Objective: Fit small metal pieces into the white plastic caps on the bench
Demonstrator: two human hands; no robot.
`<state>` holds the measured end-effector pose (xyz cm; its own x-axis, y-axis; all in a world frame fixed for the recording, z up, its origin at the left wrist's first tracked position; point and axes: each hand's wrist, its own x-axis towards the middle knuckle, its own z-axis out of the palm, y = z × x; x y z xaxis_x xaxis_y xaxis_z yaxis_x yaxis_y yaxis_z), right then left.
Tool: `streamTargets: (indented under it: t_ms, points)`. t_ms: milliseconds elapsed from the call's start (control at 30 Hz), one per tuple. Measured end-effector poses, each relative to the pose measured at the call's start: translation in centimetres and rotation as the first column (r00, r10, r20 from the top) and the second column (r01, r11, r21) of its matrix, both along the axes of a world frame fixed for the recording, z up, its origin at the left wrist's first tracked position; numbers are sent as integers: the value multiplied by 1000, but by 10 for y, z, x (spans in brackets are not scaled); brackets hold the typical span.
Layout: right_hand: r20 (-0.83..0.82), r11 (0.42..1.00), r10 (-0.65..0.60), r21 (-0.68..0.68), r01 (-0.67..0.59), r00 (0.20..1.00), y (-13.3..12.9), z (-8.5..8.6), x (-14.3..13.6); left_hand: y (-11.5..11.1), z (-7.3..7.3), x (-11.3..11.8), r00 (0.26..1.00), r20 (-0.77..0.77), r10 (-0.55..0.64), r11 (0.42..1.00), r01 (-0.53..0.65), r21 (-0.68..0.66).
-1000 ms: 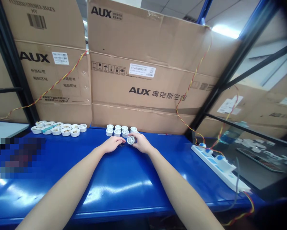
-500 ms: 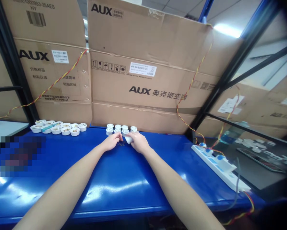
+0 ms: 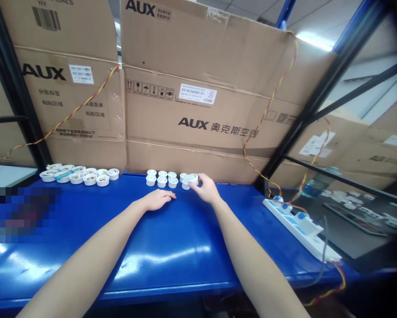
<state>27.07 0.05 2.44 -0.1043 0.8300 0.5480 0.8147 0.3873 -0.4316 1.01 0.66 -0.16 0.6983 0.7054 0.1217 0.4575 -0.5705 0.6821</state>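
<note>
My right hand (image 3: 205, 189) pinches a small white round tub (image 3: 193, 179) between thumb and fingers, at the right end of two short rows of similar tubs (image 3: 162, 181). This tub hides part of another white tub (image 3: 185, 184) beside it. In front of the rows, my left hand (image 3: 158, 200) lies low over the blue tabletop (image 3: 172, 234), fingers stretched out and holding nothing. The tubs in these rows look covered on top.
At the back left stands another cluster of white tubs (image 3: 89, 179), some with brownish contents, crossed by a light-blue strip. Cardboard (image 3: 198, 110) walls the back. A white power strip (image 3: 301, 229) lies along the right edge, near a red-yellow cable (image 3: 271, 106).
My right hand has moved to the right with the tub, which was tilted in the gap between both hands and is now at the row's right end. My left hand's fingers have straightened out.
</note>
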Motion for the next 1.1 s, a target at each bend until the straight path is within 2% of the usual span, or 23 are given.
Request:
streamTargets:
  t_ms: [67,133,200,267,367,567,667,767,867,933,1000,1100]
  points:
    - [-139,993,-112,15,115,984,8,-8,12,-1,0,-1,999,-20,-32,999,33,34]
    - [-222,976,-218,-68,207,950,15,-18,23,-2,1,-1,998,-28,-55,997,57,51]
    - [-208,945,-309,-171,277,928,18,-28,32,-2,2,-2,997,-42,-61,996,64,60]
    - [-125,913,-349,-270,307,929,20,-35,38,-3,4,-2,997,-53,-60,995,64,71]
    - [-9,886,-341,-336,318,940,23,-40,36,-4,4,-1,996,-62,-63,993,69,97]
    - [223,905,-226,-312,289,948,24,-38,14,-3,2,0,997,-60,-56,990,63,124]
    - [241,889,-237,-335,310,941,21,-37,10,-3,2,0,996,-65,-56,989,64,131]
    - [60,909,-252,-327,258,966,22,-38,10,-3,2,0,996,-61,-58,990,65,129]
    - [-157,942,-152,-321,96,976,32,-43,10,-2,0,0,998,-42,-56,990,61,126]
    - [-251,938,-93,-347,0,964,40,-46,9,-2,-1,0,998,-36,-55,990,59,126]
    - [-302,925,-55,-374,-65,952,47,-48,7,-1,-2,0,998,-30,-57,990,60,126]
    - [-294,909,-10,-402,-114,956,50,-47,5,-1,-1,0,998,-18,-58,991,60,121]
